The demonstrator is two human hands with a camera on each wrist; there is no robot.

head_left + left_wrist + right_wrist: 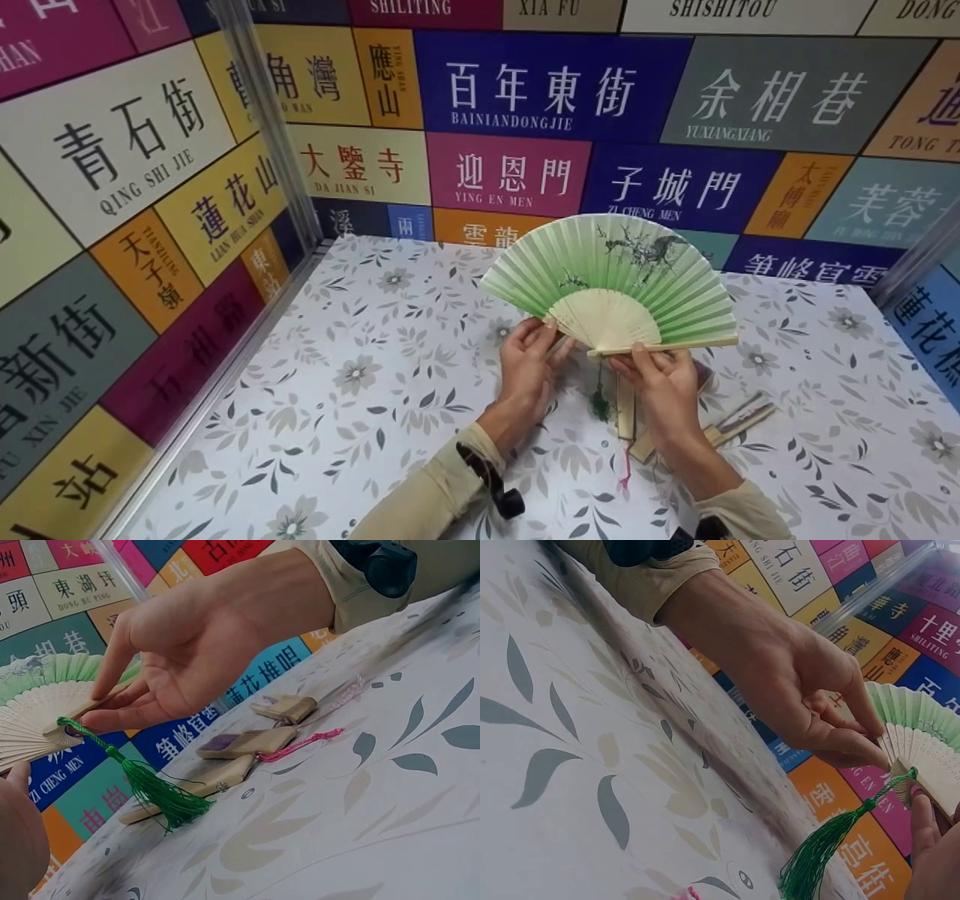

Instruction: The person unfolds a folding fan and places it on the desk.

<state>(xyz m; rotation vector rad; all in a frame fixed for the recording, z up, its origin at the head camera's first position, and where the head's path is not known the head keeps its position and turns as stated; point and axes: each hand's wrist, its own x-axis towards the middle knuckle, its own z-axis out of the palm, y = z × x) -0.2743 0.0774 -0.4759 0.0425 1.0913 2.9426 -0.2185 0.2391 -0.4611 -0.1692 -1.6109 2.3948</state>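
Observation:
A folding fan [525, 262] with green-and-white pleats and pale ribs is spread wide above the table. Dark branches and blossoms are painted on its upper right. My left hand [525, 364] pinches the left edge of the ribs. With thumb and fingers, my right hand [666, 382] grips the lower right guard stick near the pivot. From the pivot hangs a green tassel [599, 403]. In the left wrist view, the right hand [199, 645] holds the guard stick. In the right wrist view, the left hand [780, 682] has its fingertips at the ribs.
Several folded fans [626, 409] lie on the table below and around my right forearm, partly hidden by it. One has a pink tassel [625, 466]. The table [360, 442] wears a floral cover. Walls [547, 90] of coloured signs stand behind and to the left.

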